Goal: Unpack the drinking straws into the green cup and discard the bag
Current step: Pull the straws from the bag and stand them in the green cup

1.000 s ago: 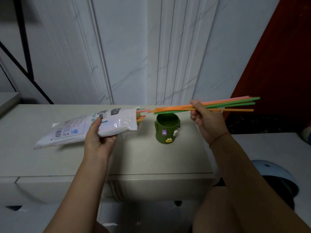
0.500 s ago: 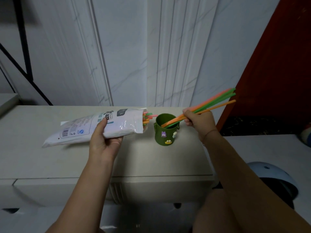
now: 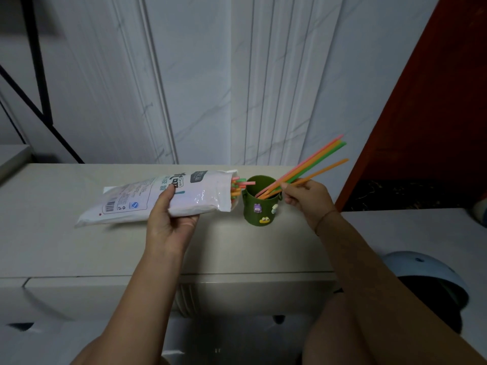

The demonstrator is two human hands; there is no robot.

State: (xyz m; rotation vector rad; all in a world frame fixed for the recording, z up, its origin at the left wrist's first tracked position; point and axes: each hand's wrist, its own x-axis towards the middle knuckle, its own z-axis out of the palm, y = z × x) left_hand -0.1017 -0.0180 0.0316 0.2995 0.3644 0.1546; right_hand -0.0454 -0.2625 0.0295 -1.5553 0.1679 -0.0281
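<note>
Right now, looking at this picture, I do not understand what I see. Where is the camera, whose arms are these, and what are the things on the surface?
There is no machine here. The picture comes from a wide camera worn on a person's head, looking forward and down, so the two arms are the person's own.

The left hand holds a white plastic bag on its side just above a pale counter. More straw tips stick out of its open end.

The right hand pinches a small bunch of pink, orange and green straws. Their lower ends are inside the green cup, which stands on the counter and carries small cartoon decorations. The straws lean up to the right.

A light blue rounded object lies low at the right; I cannot tell what it is.
</note>
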